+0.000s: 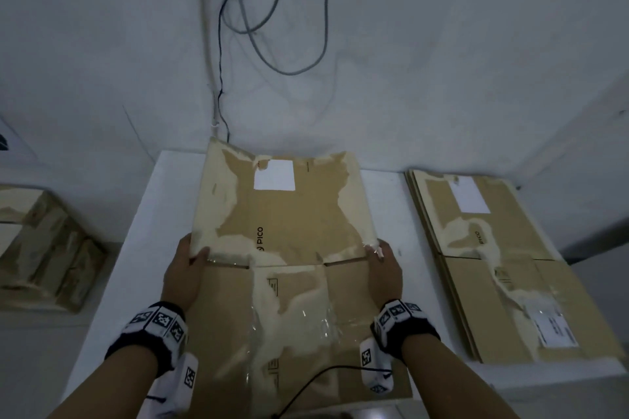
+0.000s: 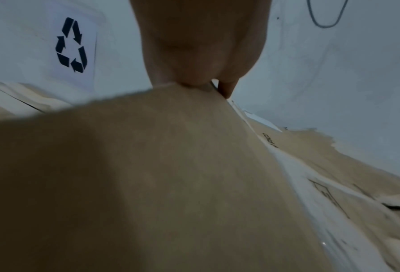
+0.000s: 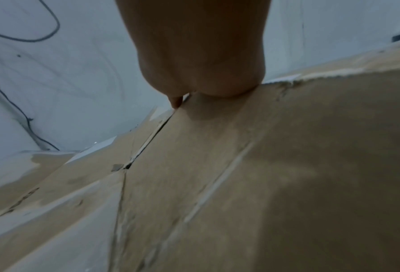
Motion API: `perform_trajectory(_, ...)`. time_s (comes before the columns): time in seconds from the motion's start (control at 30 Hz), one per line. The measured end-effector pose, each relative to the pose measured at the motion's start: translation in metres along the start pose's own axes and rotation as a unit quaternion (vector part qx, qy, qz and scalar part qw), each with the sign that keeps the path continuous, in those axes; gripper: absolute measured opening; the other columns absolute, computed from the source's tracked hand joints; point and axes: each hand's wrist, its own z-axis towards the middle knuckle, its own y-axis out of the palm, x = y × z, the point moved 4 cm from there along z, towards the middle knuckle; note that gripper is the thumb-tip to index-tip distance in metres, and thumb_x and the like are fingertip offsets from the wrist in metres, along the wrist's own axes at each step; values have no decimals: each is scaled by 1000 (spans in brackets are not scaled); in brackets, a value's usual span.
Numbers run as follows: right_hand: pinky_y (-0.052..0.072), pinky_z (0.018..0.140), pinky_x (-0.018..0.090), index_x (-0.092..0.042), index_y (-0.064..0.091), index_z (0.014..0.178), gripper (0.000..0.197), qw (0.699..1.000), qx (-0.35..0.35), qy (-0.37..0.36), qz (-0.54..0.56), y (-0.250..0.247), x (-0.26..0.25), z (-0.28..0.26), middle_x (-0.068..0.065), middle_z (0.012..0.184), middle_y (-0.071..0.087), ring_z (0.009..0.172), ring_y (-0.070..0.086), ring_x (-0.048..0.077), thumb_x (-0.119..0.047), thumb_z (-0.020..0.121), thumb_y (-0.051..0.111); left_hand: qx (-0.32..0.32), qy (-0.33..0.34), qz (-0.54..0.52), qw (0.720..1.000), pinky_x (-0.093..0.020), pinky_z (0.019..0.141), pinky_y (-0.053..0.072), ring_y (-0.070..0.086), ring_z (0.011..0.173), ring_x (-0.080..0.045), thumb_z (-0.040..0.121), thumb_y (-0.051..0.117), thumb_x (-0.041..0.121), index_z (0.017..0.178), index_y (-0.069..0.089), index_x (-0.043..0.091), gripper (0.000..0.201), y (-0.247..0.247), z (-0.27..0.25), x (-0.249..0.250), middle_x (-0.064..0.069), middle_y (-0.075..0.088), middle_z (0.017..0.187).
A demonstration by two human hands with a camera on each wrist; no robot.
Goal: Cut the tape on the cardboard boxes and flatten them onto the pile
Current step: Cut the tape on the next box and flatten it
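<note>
A flattened brown cardboard box printed "PICO", with torn pale patches, a white label and scraps of clear tape, lies lengthwise on the white table. Its far half tilts up from the middle fold. My left hand grips the left edge at that fold, thumb on top. On the opposite edge my right hand holds the same way. In the left wrist view my left hand pinches the cardboard at a corner. In the right wrist view my right hand sits on the cardboard's edge. No cutter is visible.
A pile of flattened boxes lies on the table's right side. Taped-up boxes stand off the table to the left. Cables hang on the wall behind. A recycling sign is on the left wall. A thin black cable crosses the near cardboard.
</note>
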Motion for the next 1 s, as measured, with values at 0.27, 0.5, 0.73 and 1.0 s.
perform_trajectory(0.27,34,79,29,-10,57,122,30,999,39,-27,11,-113,38,67,6,100,56,99,56,28,-30,102,49,3,29,-60,998,-33,98,33,47,125,-29,99,48,22,142,38,18,43,112,-26,69,-7,52,135)
perform_trajectory(0.5,39,83,34,-15,58,122,30,998,51,-48,7,-235,115,155,13,111,63,107,58,36,-34,100,51,8,46,-88,995,-31,96,33,46,123,-26,100,47,22,142,37,18,44,251,-65,132,-6,51,135)
perform_trajectory(0.73,39,94,41,-13,57,123,46,999,45,-1,-22,-344,202,222,17,124,61,113,55,37,-48,93,51,-12,48,-94,994,-28,98,34,47,125,-26,99,48,18,140,38,14,43,391,-98,181,-8,50,137)
perform_trajectory(1.0,34,85,32,-10,60,117,36,998,43,32,-16,-403,267,267,7,103,57,98,52,27,-36,93,53,-38,22,-94,995,-22,97,30,43,129,-26,100,47,18,143,36,15,45,496,-107,206,-8,45,143)
